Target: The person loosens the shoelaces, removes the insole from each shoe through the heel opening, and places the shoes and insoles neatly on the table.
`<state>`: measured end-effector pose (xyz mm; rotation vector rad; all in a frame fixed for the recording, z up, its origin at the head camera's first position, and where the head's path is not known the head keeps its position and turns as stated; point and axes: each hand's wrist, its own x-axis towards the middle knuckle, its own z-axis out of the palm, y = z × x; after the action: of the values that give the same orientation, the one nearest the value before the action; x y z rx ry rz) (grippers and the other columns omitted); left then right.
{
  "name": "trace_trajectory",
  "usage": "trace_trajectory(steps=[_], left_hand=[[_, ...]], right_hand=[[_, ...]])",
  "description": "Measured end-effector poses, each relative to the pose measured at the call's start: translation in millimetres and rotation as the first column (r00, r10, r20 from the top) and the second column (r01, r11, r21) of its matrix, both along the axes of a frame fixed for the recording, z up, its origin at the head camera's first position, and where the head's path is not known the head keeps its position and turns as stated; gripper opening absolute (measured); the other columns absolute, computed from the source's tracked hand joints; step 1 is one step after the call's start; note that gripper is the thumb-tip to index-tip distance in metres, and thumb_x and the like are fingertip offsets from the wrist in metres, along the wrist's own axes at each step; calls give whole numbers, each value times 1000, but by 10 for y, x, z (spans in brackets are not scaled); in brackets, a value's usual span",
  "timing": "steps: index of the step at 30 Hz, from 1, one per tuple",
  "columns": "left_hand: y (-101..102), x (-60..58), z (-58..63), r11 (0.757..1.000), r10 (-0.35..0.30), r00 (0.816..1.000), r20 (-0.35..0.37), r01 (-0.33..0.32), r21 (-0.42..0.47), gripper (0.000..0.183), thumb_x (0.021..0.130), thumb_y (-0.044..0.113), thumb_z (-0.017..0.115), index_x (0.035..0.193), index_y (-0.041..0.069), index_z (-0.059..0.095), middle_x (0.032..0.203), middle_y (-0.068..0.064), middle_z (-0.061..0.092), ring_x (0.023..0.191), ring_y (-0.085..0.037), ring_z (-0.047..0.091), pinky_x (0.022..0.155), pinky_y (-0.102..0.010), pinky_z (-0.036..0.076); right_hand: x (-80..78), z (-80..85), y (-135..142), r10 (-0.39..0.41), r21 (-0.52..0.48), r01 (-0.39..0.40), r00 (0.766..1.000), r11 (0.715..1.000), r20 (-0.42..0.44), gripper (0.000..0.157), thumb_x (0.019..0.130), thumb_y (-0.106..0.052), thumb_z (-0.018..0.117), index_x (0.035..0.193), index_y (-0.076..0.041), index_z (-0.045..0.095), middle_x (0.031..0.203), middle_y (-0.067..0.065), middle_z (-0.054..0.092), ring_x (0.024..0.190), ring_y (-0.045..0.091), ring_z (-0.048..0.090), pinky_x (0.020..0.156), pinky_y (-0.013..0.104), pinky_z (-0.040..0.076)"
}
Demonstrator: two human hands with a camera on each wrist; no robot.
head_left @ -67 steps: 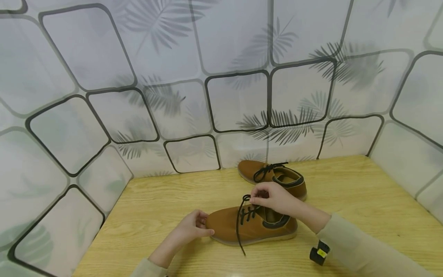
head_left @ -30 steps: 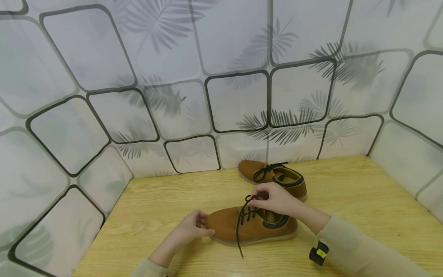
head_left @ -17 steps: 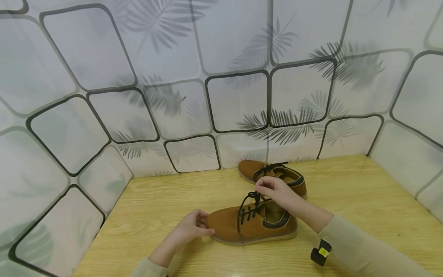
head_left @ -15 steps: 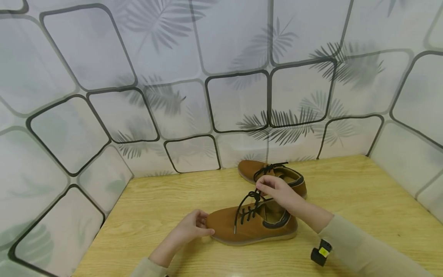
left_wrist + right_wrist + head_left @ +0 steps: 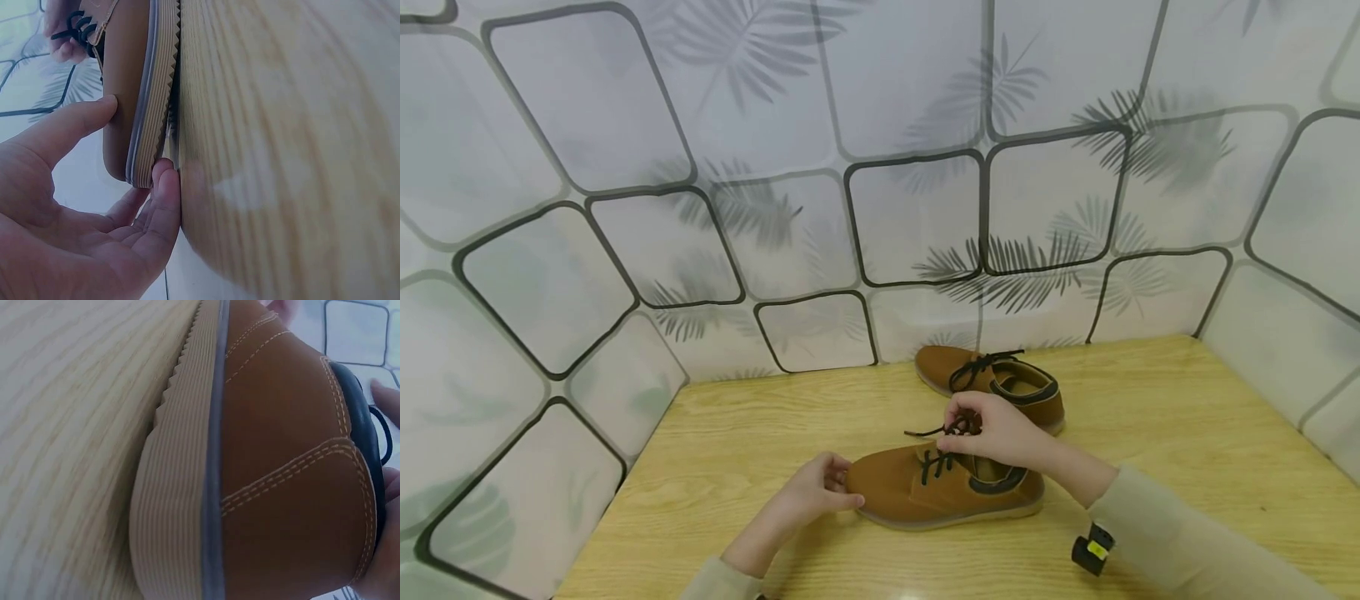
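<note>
A brown leather shoe with black laces sits sole down on the table, toe pointing left. My left hand grips its toe; in the left wrist view the thumb lies against the upper and the fingertips are at the sole's edge. Above the tongue, my right hand pinches the black shoelace, which is looped up near the fingers. One lace end sticks out leftward. The right wrist view mostly shows the shoe's heel and stitched side, with the right hand only partly visible at the edge.
Behind stands a matching brown shoe, its laces tied in a bow, close to the patterned backdrop. The wooden table has backdrop walls on its left, back and right.
The right hand rose slightly with the lace, then came back down over the tongue. The lace end that hung across the shoe's near side now points left above it. The left hand stays put.
</note>
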<state>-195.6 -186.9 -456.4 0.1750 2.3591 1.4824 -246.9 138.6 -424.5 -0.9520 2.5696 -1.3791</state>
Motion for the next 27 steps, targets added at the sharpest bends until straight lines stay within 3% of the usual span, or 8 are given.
trace_trajectory(steps=[4, 8, 18, 27], left_hand=[[-1, -5, -1, 1000, 3, 1000, 7, -3, -3, 50, 90, 2, 82, 131, -9, 56, 116, -16, 64, 98, -21, 60, 85, -34, 54], [0, -8, -1, 1000, 8, 1000, 10, -8, -11, 50, 90, 3, 82, 131, -8, 56, 116, -16, 64, 98, -21, 60, 85, -34, 54], [-5, -9, -12, 1000, -3, 1000, 4, 3, -5, 50, 90, 2, 82, 131, -8, 56, 116, -16, 64, 99, -21, 60, 85, -34, 54], [-6, 4, 4, 1000, -7, 1000, 2, 7, 4, 49, 90, 2, 82, 130, -9, 56, 116, -16, 64, 98, -21, 60, 85, -33, 53]], right_hand=[[-4, -13, -8, 9, 52, -5, 997, 999, -79, 21, 93, -30, 84, 95, -17, 67, 93, -5, 66, 83, 2, 56, 76, 24, 51], [-17, -44, -6, 3, 15, -2, 997, 1000, -72, 15, 96, -23, 81, 93, -16, 68, 91, -4, 66, 81, 2, 56, 74, 24, 51], [-40, -31, 5, -36, -69, 40, 997, 997, 62, 11, 100, -17, 75, 94, -9, 71, 90, 0, 67, 80, 6, 59, 73, 24, 52], [-58, 4, 58, -62, -213, 107, 976, 971, 207, 19, 104, -14, 69, 106, 5, 67, 100, 6, 67, 87, 13, 63, 78, 29, 55]])
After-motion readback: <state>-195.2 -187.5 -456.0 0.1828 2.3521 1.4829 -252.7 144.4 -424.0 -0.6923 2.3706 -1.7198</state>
